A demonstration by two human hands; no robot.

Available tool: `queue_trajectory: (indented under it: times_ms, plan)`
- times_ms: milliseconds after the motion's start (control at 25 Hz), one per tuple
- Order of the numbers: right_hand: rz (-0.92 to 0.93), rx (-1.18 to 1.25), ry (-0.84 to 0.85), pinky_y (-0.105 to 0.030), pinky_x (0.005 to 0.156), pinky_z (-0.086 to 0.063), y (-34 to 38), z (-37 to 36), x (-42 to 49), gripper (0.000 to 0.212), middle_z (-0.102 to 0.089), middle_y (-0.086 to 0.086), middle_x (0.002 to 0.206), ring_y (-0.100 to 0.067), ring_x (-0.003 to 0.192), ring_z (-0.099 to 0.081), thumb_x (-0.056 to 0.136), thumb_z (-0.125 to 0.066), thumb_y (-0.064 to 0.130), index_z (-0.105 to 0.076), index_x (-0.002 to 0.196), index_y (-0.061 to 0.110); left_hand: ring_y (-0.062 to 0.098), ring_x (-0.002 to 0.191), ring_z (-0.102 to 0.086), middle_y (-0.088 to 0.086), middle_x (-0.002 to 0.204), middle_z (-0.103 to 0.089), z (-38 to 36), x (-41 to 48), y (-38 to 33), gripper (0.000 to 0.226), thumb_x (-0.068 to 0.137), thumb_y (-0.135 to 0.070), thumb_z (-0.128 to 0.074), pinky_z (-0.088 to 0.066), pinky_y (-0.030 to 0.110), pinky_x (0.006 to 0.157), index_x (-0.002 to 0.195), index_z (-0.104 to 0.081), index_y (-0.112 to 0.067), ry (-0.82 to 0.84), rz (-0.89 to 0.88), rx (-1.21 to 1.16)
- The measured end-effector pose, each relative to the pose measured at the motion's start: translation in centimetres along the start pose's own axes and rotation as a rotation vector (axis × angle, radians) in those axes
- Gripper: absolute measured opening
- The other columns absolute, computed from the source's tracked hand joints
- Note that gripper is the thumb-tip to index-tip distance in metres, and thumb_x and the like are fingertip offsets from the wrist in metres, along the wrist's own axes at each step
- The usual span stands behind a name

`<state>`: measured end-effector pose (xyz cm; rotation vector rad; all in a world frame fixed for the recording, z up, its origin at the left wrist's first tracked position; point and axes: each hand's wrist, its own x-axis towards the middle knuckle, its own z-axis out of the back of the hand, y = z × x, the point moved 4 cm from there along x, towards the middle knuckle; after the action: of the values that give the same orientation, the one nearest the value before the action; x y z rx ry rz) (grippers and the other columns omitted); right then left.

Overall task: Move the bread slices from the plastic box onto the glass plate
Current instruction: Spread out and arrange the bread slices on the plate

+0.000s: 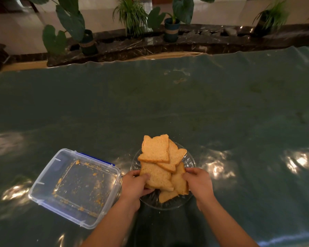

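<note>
1. The left hand (134,184) is closed on the near-left bread slice (158,177).
2. The right hand (199,182) is pinched on the near-right slice (179,180).
3. All bread slices (156,150) are heaped on the glass plate (190,163).
4. The plastic box (43,184), just left of the plate, is seen to hold only crumbs (95,184).
5. Both rest on a green table covering (221,113).

The bread slices (155,150), golden-brown with darker crusts, lie heaped and overlapping on the clear, ribbed glass plate (190,162). Just left of the plate, the transparent plastic box (43,182) with blue clips sits open, holding only scattered crumbs.
</note>
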<state>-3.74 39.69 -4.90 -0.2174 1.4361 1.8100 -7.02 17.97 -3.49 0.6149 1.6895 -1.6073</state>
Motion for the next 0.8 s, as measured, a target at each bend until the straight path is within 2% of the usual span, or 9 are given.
queue_trajectory:
  times_ms: [160,280,360,480,640,720,800]
  plan:
    - [0.020,-0.082,-0.022,-0.034,0.060,-0.064,0.3,0.4,0.2,0.027,-0.076,0.009,0.080,-0.011,0.069,-0.072,0.077,-0.063,0.019,-0.075,0.101,0.027,0.037,0.094,-0.068,0.022,0.113,-0.062,-0.6,-1.2,-1.3,0.031,0.085,-0.002,-0.067,-0.062,0.040,0.059,0.112,-0.052,0.000,0.052,0.087,-0.173]
    - [0.044,-0.122,-0.047,-0.024,0.047,-0.055,0.7,0.9,0.4,0.030,-0.073,0.012,0.082,-0.007,0.063,-0.070,0.078,-0.065,0.020,-0.073,0.107,0.025,0.038,0.096,-0.068,0.025,0.115,-0.062,0.0,-2.0,-1.7,0.030,0.085,0.001,-0.063,-0.061,0.037,0.053,0.114,-0.054,0.001,0.065,0.110,-0.266]
    - [0.051,-0.158,-0.061,-0.021,0.044,-0.048,1.1,1.3,0.4,0.032,-0.072,0.015,0.085,-0.004,0.059,-0.067,0.078,-0.064,0.023,-0.071,0.109,0.028,0.038,0.094,-0.069,0.025,0.115,-0.061,0.7,-2.4,-1.2,0.030,0.085,0.001,-0.063,-0.061,0.036,0.054,0.113,-0.054,0.000,0.065,0.087,-0.252]
    - [0.105,-0.254,-0.073,-0.022,0.052,-0.045,1.5,1.8,-0.1,0.034,-0.068,0.019,0.089,-0.001,0.068,-0.063,0.081,-0.061,0.026,-0.069,0.113,0.031,0.039,0.096,-0.067,0.022,0.115,-0.058,1.4,-2.6,0.0,0.030,0.085,0.000,-0.064,-0.061,0.040,0.060,0.113,-0.052,-0.003,0.035,-0.001,-0.177]
    - [0.153,-0.197,-0.128,-0.025,0.056,-0.049,2.1,3.3,-1.0,0.029,-0.069,0.021,0.083,-0.001,0.070,-0.064,0.079,-0.062,0.027,-0.070,0.106,0.032,0.037,0.101,-0.064,0.016,0.116,-0.058,1.5,-1.6,2.3,0.032,0.086,-0.002,-0.064,-0.061,0.043,0.061,0.114,-0.053,-0.010,0.004,-0.007,-0.044]
    - [0.165,-0.129,-0.153,-0.029,0.061,-0.054,2.6,4.2,-1.4,0.026,-0.072,0.017,0.078,-0.004,0.071,-0.065,0.076,-0.063,0.027,-0.072,0.100,0.031,0.034,0.101,-0.062,0.012,0.118,-0.058,1.9,-0.8,3.3,0.032,0.087,-0.004,-0.064,-0.062,0.048,0.067,0.116,-0.054,-0.012,-0.055,-0.041,0.135]
    - [0.174,-0.063,-0.164,-0.029,0.057,-0.050,3.2,4.9,-1.8,0.023,-0.071,0.017,0.070,-0.002,0.062,-0.063,0.075,-0.063,0.024,-0.073,0.095,0.030,0.030,0.100,-0.063,0.007,0.115,-0.060,2.4,-0.3,3.6,0.037,0.087,-0.008,-0.063,-0.060,0.051,0.077,0.123,-0.056,-0.015,-0.117,-0.155,0.388]
